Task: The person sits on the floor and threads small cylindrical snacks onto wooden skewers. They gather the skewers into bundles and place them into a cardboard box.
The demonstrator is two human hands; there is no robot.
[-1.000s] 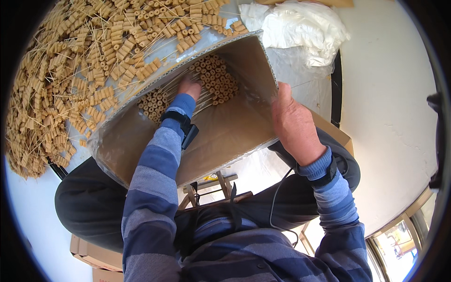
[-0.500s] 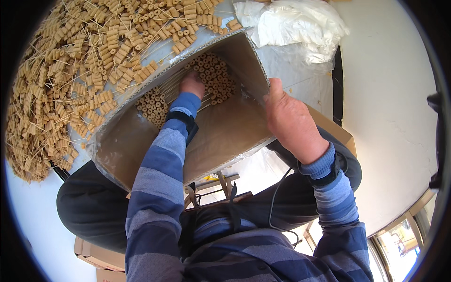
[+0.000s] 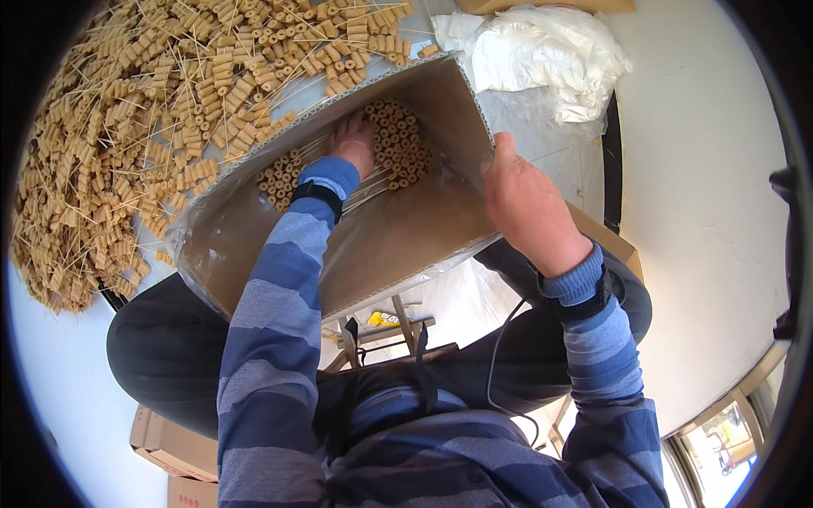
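Note:
A cardboard box (image 3: 398, 262) with clear plastic film over its edges tilts open towards me above my lap. Inside, thin pale sticks (image 3: 362, 200) lie side by side, with tan cork-like cylinders (image 3: 401, 146) bunched at their right ends and more cylinders (image 3: 278, 179) on the left. My left hand (image 3: 353, 144) reaches in and rests on the sticks between the two bunches, its fingers stretched out and partly hidden by the hand's back. At the box's right rim, my right hand (image 3: 533, 203) grips the cardboard wall, thumb up; its other fingers are mostly hidden.
A large heap of sticks with tan cylinders (image 3: 169, 110) covers the table's left and far side. Crumpled white plastic bags (image 3: 542, 55) lie at the far right. Cardboard boxes (image 3: 174, 440) stand at lower left. A dark cable (image 3: 489, 364) hangs near my right leg.
The box has shifted slightly right, and its near edge sits a little higher. My left hand has moved slightly right with it, its fingers now showing more. My right hand keeps its grip on the rim.

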